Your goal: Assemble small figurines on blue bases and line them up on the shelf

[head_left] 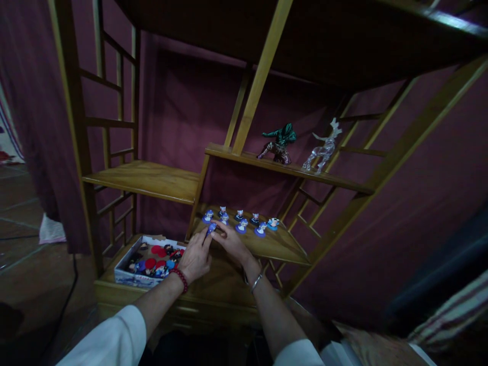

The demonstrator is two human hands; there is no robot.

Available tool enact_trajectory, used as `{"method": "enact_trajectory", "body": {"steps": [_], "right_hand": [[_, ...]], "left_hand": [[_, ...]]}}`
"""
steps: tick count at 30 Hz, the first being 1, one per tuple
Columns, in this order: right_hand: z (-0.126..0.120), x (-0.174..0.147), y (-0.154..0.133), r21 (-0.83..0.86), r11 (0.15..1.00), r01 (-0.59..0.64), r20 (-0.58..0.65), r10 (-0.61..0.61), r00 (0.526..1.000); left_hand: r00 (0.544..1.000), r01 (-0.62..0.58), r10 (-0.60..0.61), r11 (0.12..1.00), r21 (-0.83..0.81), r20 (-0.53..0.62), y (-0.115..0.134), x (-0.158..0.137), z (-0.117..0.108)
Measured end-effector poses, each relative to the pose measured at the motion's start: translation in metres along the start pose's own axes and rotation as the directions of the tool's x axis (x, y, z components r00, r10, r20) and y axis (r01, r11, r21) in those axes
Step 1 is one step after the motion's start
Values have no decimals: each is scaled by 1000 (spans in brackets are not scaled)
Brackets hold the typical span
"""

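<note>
Between the fingertips of my left hand [195, 255] and my right hand [230, 241] is a small purple figurine [211, 229]. Both hands pinch it just in front of a wooden shelf [282, 248]; the fingers cover part of it. Purple-and-white figurines on round bases, such as this figurine [241, 225], stand on that shelf in a front row. Behind them is a row of small dark-based figurines, one of them a white-headed figurine [240, 214]. At the row's right end is a figurine on a blue base [273, 223].
An open cardboard box [131, 279] of mixed figurines with red and blue bases sits low on the left. Above on the right, a green-and-brown statuette [280, 142] and a clear deer ornament [324, 147] stand on a higher shelf [229, 154]. A bare-topped shelf [152, 178] is at left.
</note>
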State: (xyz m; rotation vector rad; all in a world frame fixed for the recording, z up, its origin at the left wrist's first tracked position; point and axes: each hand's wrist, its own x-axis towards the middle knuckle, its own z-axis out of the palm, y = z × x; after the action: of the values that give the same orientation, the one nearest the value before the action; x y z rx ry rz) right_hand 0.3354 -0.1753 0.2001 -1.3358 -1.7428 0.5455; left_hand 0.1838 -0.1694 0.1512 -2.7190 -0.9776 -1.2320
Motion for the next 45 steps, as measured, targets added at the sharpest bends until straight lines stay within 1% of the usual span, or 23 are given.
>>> {"method": "enact_trajectory", "body": {"steps": [2,4,6,8,10,12,15,19,22,25,27,29,31,33,36,38,40,42,45], "right_hand": [[6,4,5,73,997,-22,-20,24,1000],[11,7,10,104,994,-29,-55,34,998],[13,7,13,86,996,-20,-85,27,996],[13,4,12,31,999,-15,-110,18,994],[11,1,9,-29,999,-15,-118,12,993],[10,-1,5,-53,999,-9,-115,3,993],[12,-3,1,-29,1000,1,-117,-4,993],[18,-5,2,27,1000,14,-134,-10,991],[24,-9,2,90,996,8,-170,8,985],[29,-12,-3,166,986,10,-208,25,978],[31,-14,-9,235,972,28,-247,32,969],[34,-17,-17,293,955,40,-293,50,955],[36,-20,-25,328,944,33,-310,75,948],[38,-23,-33,345,939,10,-308,103,946],[44,-30,-43,355,935,-22,-301,137,944],[50,-35,-49,351,936,-32,-295,143,945],[56,-38,-55,338,940,-37,-284,139,949],[62,-41,-60,320,946,-39,-272,132,953],[71,-43,-66,295,955,-39,-266,121,956]], "left_hand": [[1000,-6,6,1000,0,12,-1,0,0],[1000,-22,22,1000,-1,22,-2,0,0],[999,-39,39,999,9,13,-2,0,-1],[999,-39,39,999,35,-7,1,-1,-1],[1000,-12,14,998,67,-28,6,-3,-2],[999,27,-23,995,98,-44,11,-5,-2],[996,65,-56,990,129,-72,15,-8,-1],[991,76,-59,986,148,-118,10,-10,6],[981,95,-75,990,104,-180,6,-8,10],[963,123,-119,992,0,-243,7,-5,9],[955,140,-161,985,-97,-250,12,-3,4],[953,155,-201,966,-205,-226,18,-1,-3],[948,170,-240,937,-305,-211,25,-2,-12],[931,174,-280,905,-387,-236,30,-4,-21],[893,154,-337,853,-499,-300,33,-13,-30],[861,167,-405,797,-580,-308,33,-20,-35],[827,202,-491,713,-671,-274,33,-27,-40],[799,230,-565,604,-763,-207,32,-33,-46],[766,249,-635,442,-862,-104,30,-42,-55]]}}
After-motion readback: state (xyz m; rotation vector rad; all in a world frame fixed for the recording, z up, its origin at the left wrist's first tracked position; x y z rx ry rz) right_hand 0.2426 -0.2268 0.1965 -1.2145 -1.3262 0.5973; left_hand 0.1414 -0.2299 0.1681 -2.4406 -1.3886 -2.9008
